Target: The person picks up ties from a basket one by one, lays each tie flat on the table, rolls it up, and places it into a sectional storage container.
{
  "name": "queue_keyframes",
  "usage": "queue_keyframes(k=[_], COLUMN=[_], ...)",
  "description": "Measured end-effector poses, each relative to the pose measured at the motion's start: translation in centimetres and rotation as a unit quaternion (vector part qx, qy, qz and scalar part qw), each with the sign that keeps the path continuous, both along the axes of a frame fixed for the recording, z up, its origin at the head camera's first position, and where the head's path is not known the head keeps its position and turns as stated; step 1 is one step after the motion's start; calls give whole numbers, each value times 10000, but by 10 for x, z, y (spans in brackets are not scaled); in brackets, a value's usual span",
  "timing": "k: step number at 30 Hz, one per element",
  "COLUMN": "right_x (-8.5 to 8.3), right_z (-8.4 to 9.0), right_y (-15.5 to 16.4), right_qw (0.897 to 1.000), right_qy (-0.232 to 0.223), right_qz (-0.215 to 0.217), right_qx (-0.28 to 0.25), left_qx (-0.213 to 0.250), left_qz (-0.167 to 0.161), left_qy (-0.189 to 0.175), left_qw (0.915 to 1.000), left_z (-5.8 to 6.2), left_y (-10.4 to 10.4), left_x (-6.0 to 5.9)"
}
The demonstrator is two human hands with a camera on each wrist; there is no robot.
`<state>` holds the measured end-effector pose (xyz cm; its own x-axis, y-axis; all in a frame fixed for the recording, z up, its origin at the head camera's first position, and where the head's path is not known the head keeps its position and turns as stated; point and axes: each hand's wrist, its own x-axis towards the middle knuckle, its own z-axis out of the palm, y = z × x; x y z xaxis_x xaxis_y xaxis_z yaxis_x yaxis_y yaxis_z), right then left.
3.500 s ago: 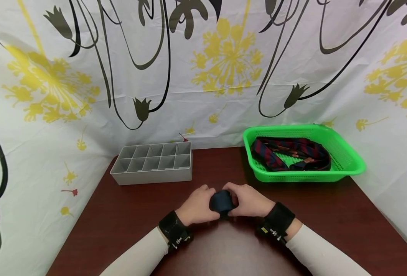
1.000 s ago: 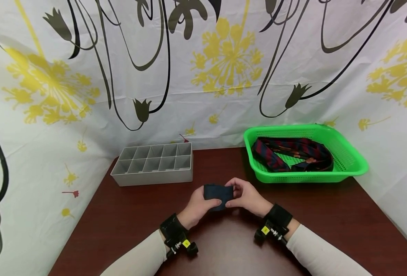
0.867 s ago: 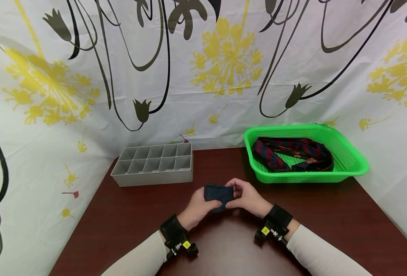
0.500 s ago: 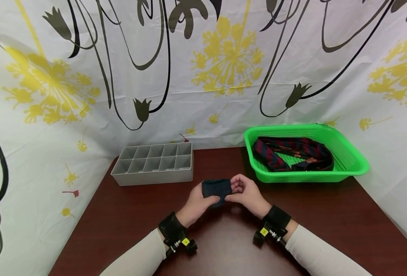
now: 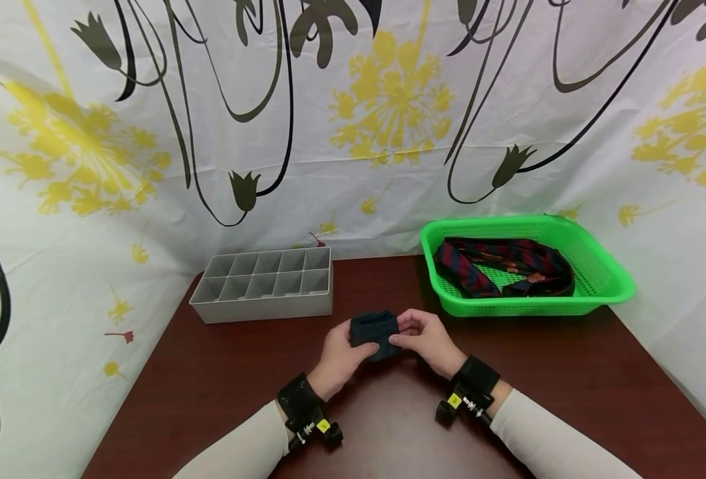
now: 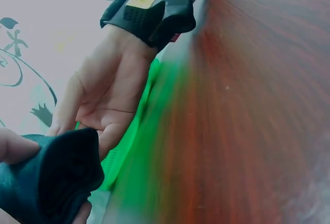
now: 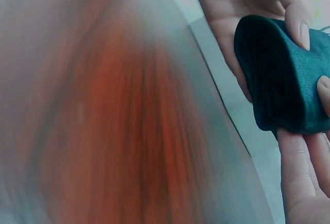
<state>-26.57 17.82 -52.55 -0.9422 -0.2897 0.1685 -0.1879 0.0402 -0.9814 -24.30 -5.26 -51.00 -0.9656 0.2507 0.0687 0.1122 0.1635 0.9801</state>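
Between both hands is a rolled-up dark teal necktie (image 5: 374, 336), held above the table. In the right wrist view its dark end, with layers of cloth inside, faces the camera. My left hand (image 5: 336, 359) grips the roll's left side, its thumb across the front and its fingers mostly hidden behind. At the right edge, my right hand (image 5: 432, 342) pinches the cloth between thumb and fingertips. The left wrist view shows the roll (image 6: 51, 177) close up, with the right hand's palm (image 6: 111, 87) behind it.
A grey divided box (image 5: 263, 309) with two rows of compartments stands at the back left of the dark red-brown table (image 5: 221, 379). At the back right, a green perforated basket (image 5: 604, 283) holds red-and-navy striped neckties (image 5: 469, 269). A patterned cloth (image 5: 305, 133) hangs behind.
The roll was upright and round between both hands 3.5 s ago; now it lies sideways, its broad side facing the head camera. Over the last second it has risen and tilted slightly.
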Motion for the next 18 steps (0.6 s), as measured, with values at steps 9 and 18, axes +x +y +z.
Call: queue_keyframes(k=[9, 18], right_x=[1, 2], right_z=[4, 6], right_y=[-1, 1], right_qw=[9985, 9981], right_qy=[-151, -67], right_qz=[317, 475], right_qx=[-419, -392], left_qx=[438, 422], left_qz=[-573, -1063], left_qy=[-181, -158], left_qw=[9972, 9933], left_z=[3, 5], left_y=[-4, -8], left_x=[-1, -5])
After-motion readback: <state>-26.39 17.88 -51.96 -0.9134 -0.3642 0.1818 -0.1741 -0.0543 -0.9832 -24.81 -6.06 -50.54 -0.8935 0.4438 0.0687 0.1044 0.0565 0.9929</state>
